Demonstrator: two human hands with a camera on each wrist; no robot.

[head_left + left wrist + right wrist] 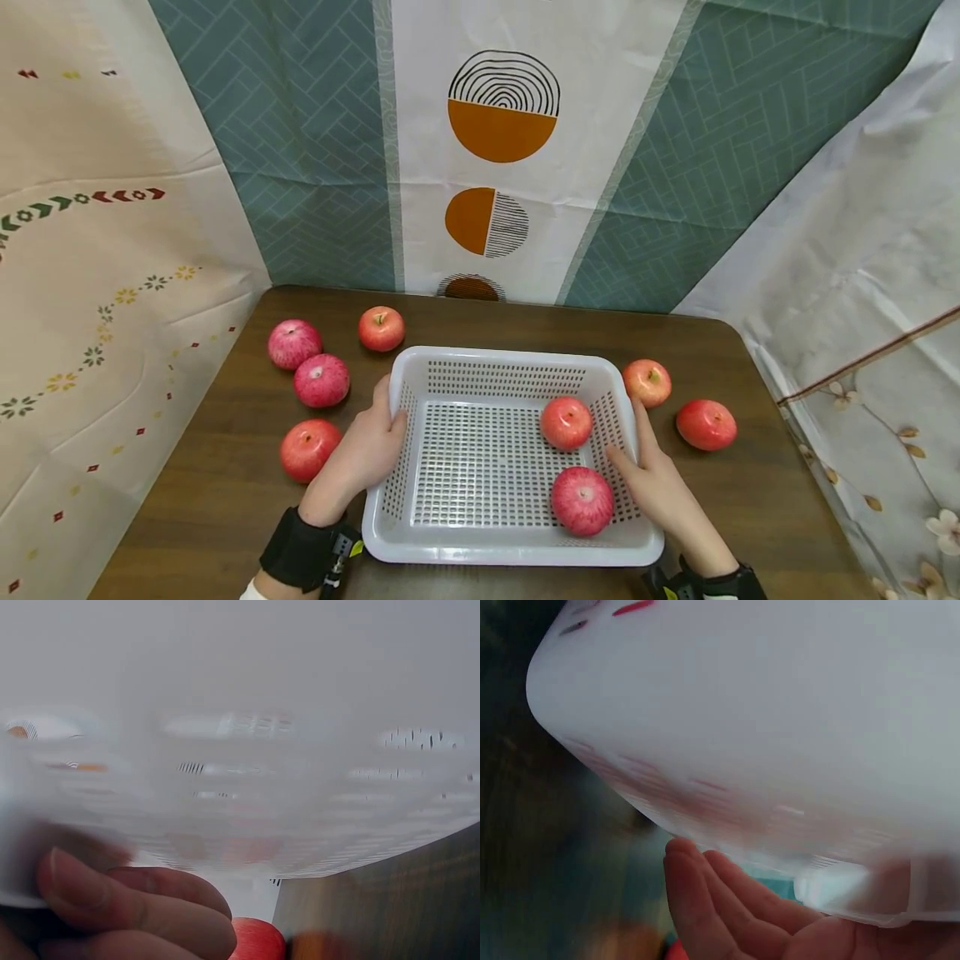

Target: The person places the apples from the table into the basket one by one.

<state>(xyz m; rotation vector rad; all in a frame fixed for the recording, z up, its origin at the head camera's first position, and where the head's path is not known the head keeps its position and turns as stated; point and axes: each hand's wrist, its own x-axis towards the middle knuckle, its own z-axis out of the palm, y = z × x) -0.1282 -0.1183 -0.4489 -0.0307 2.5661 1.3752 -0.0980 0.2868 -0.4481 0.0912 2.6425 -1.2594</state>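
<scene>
A white perforated plastic basket (pixel 480 554) is held between my two hands. At its left rim my left hand (pixel 371 446) grips the side, thumb over the inside of the wall. My right hand (pixel 656 479) grips the right side the same way, and its fingers (pixel 705 907) show against the outer wall in the right wrist view. Inside the basket, toward the right, lie a red apple (pixel 566 423) and a pinkish-red streaked round fruit (pixel 582 501). Both wrist views are mostly filled by the basket's pale wall. Whether its base touches the table cannot be told.
Left of the basket on the brown table (pixel 195 500) lie two pinkish-red fruits (pixel 295 344), a red apple (pixel 309 450) and a smaller apple (pixel 381 328). On the right are an apple (pixel 647 382) and a red fruit (pixel 706 425). Patterned cloth (pixel 322 150) hangs behind.
</scene>
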